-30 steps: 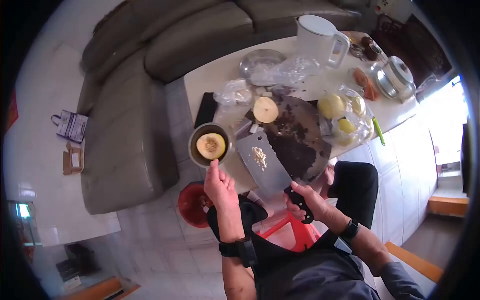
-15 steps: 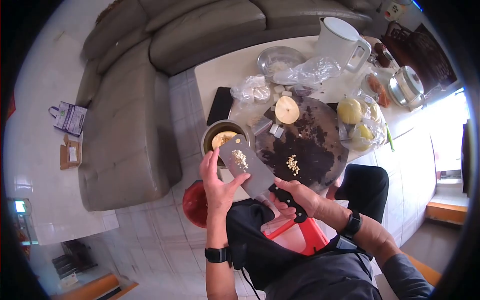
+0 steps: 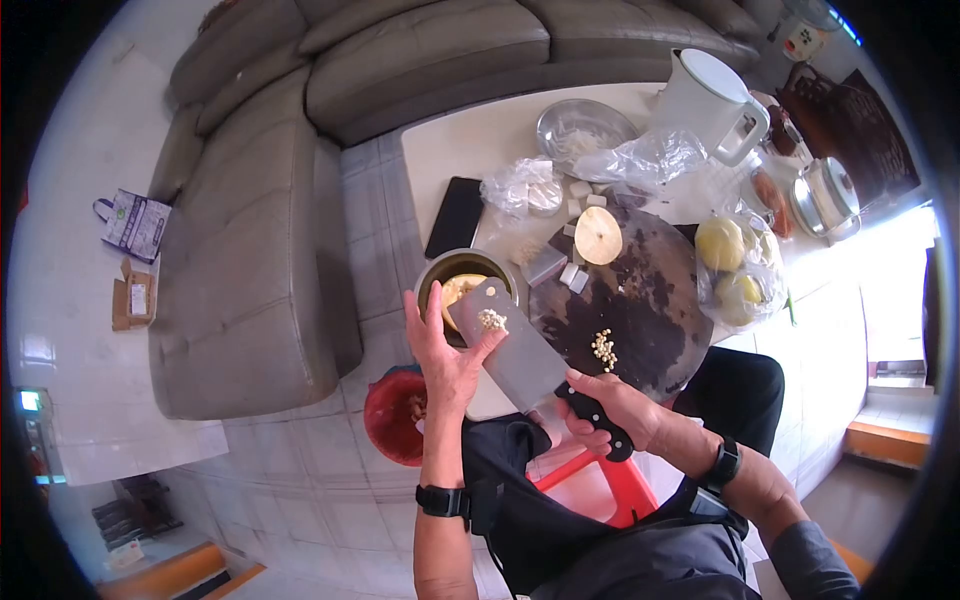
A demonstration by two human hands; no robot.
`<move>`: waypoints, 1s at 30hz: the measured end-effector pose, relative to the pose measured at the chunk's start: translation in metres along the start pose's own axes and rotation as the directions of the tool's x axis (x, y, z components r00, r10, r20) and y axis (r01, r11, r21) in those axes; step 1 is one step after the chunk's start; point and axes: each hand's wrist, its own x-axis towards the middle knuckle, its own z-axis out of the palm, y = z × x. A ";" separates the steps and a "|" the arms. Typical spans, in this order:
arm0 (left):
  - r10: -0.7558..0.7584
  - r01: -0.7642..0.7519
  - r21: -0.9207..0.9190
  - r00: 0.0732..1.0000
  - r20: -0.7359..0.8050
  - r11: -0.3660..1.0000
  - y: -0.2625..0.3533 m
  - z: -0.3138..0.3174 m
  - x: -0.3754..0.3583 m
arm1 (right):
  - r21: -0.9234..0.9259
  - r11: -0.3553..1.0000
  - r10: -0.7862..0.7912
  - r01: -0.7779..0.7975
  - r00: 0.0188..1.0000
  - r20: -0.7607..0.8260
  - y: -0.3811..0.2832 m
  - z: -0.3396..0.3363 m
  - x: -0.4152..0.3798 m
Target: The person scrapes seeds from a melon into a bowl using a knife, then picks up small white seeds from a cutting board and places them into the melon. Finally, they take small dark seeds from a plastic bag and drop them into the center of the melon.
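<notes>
My right hand [image 3: 612, 412] grips the black handle of a cleaver [image 3: 520, 358], its broad blade flat and pointing up and left. A small heap of pale chopped bits [image 3: 492, 320] lies on the blade near its far end. My left hand [image 3: 447, 357] is at the blade's left edge, fingers spread, with the thumb beside the bits. Under the blade's tip stands a deep round bowl [image 3: 432, 272] holding a hollowed yellow piece [image 3: 458, 291], partly hidden by the blade. On the dark round chopping board [image 3: 655, 290] sit more pale bits [image 3: 604, 350] and a cut pale half [image 3: 598, 236].
Around the board are white cubes [image 3: 575, 277], a bagged group of yellow fruit [image 3: 738, 288], a black phone [image 3: 454, 217], a metal dish [image 3: 560, 120] and a white jug [image 3: 708, 100]. A red basin [image 3: 385, 425] stands below on the left, a red stool [image 3: 630, 490] by my legs.
The blade's tip now reaches farther over the bowl, and the heap on it looks more bunched toward the tip. My left thumb has moved up against the heap. The whole view has shifted slightly.
</notes>
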 end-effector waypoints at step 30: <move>0.072 -0.056 0.171 0.993 -0.091 0.984 -0.039 0.012 0.034 | -0.096 0.992 0.067 -0.078 0.992 -0.109 -0.013 -0.006 -0.016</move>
